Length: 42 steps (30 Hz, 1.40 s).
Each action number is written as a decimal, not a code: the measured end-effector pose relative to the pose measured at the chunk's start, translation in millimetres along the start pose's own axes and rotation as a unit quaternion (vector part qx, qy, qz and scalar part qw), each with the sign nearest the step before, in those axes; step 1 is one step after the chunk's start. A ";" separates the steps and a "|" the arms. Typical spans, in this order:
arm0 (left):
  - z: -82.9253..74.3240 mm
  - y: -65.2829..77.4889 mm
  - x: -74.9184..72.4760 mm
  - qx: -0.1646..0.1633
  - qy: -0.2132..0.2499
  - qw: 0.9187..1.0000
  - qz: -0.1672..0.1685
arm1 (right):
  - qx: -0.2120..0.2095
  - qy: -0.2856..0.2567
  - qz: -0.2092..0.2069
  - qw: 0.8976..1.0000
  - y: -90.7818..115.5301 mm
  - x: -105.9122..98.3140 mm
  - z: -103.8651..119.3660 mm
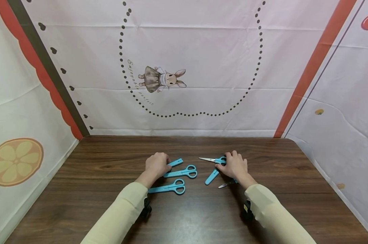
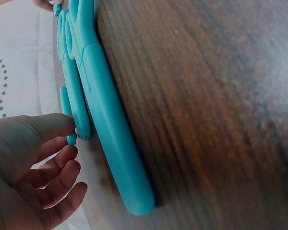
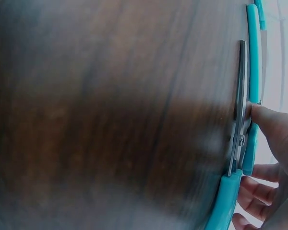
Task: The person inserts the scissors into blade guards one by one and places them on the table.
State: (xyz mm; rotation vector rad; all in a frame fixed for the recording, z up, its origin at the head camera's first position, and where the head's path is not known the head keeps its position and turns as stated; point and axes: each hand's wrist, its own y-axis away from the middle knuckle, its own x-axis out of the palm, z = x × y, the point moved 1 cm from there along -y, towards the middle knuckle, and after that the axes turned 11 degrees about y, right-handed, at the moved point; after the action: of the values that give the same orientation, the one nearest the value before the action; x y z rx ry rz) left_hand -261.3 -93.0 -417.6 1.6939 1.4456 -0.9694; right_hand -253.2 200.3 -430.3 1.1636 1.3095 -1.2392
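Note:
In the head view my left hand [image 1: 158,164] pinches a blue scissor sheath [image 1: 176,162] between thumb and fingers. Just nearer lie two pairs of blue scissors in their sheaths, one pair [image 1: 180,172] beside the hand and another pair [image 1: 168,188] by the wrist. My right hand [image 1: 235,165] holds unsheathed scissors [image 1: 218,160] by their blue handles, the bare blades pointing left. Beneath that hand lie a loose blue sheath [image 1: 212,177] and a second unsheathed pair of scissors [image 1: 225,185], its handles mostly hidden by the hand.
Everything lies on a dark brown wooden table [image 1: 184,220]. Behind it hangs a pale printed cloth [image 1: 202,61] with a rabbit picture, and more cloth hangs at both sides. Each wrist carries a black camera.

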 end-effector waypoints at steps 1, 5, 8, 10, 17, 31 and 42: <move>0.2 0.3 -0.7 0.002 0.001 1.000 -0.001 | 0.001 0.002 0.001 1.000 -0.2 0.0 0.2; 0.9 1.1 -2.0 0.003 0.003 1.000 -0.003 | 0.005 0.010 0.003 1.000 -0.6 -0.5 1.0; 1.6 1.3 -2.4 0.005 0.007 1.000 -0.003 | 0.009 0.013 -0.001 1.000 0.2 -1.7 1.7; 2.0 2.0 -3.3 0.007 0.008 1.000 -0.001 | 0.010 0.016 -0.005 1.000 0.4 -2.2 2.1; 3.7 3.9 -7.4 0.009 0.001 1.000 -0.007 | 0.017 0.023 -0.013 1.000 -0.1 -1.3 1.7; 7.1 9.6 -10.9 0.028 -0.003 0.999 -0.017 | 0.005 0.015 -0.040 0.999 1.1 -5.3 -0.8; 8.0 17.4 -16.7 0.055 -0.006 0.998 -0.034 | -0.003 0.011 -0.064 0.998 2.8 -5.8 -0.6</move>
State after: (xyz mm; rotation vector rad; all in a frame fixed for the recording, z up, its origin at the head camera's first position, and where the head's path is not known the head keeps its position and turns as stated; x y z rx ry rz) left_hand -246.4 -110.1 -406.0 1.7242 1.4747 -1.1127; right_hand -249.9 200.8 -424.7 1.1053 1.4221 -1.3162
